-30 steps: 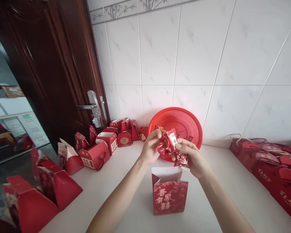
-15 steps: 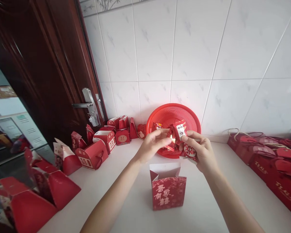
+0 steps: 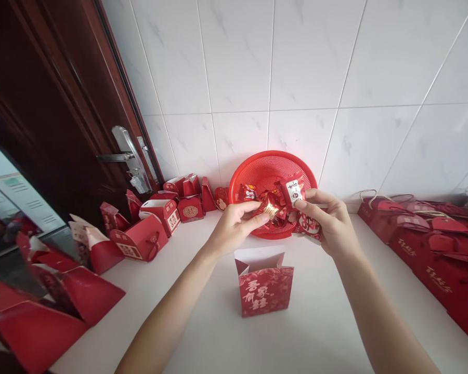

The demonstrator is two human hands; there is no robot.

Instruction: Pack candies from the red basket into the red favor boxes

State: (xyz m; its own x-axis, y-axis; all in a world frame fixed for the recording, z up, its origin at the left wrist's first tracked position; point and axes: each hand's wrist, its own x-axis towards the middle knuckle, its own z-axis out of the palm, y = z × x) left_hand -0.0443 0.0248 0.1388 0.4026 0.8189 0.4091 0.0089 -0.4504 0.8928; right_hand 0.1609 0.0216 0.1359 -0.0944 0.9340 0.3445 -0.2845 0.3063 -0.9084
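Note:
My left hand (image 3: 237, 224) pinches a red-and-gold wrapped candy (image 3: 271, 205) between thumb and fingers. Red wrapped candies (image 3: 295, 192) are gripped in my right hand (image 3: 332, 221), one with a white label on top and another red-and-white packet (image 3: 309, 224) below it. Both hands are raised in front of a red mesh plastic basket (image 3: 275, 161), which leans against the wall and has more wrapped candies (image 3: 249, 192) in it. Below and nearer to me, a red paper gift box (image 3: 265, 291) with white characters stands upright, its top open.
Several red folded gift boxes (image 3: 140, 239) line the left side of the white table (image 3: 203, 332). Along the right edge lie red bags with cord handles (image 3: 409, 244). A tiled wall (image 3: 304, 67) rises behind, and a dark wooden door (image 3: 62, 104) is at the left.
The view has tilted down and shifted slightly right. My hands have drawn a little apart, so the candy in my left hand shows more clearly.

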